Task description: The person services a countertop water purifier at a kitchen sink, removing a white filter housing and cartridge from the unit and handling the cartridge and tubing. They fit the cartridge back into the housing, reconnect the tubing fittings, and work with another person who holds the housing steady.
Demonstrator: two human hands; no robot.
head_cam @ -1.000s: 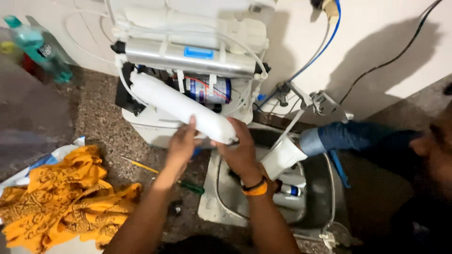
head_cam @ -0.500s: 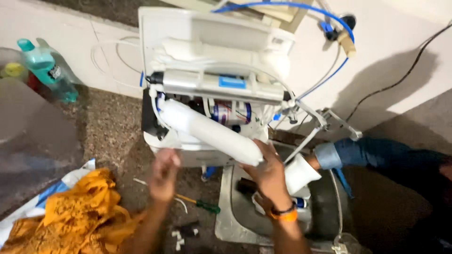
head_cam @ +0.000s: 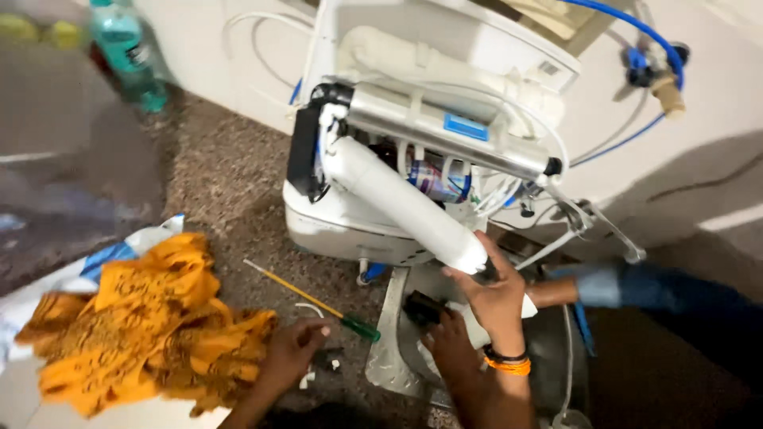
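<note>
Right hand wrapped around the lower end of a long white filter cartridge, angled down out of an opened-up water purifier. Left hand resting low on the speckled counter, right next to a yellow-handled screwdriver and a crumpled orange cloth. Someone else's hand and blue sleeve over the sink. Teal bottle back left.

Left hand is sitting on bare counter; screwdriver is lying just ahead of it, orange cloth crowding its left. Right hand is working tight: white cartridge slanting down into it, purifier blocking ahead, another person's hand just below, a blue sleeve closing off the right. Open counter is lying left of the purifier.
</note>
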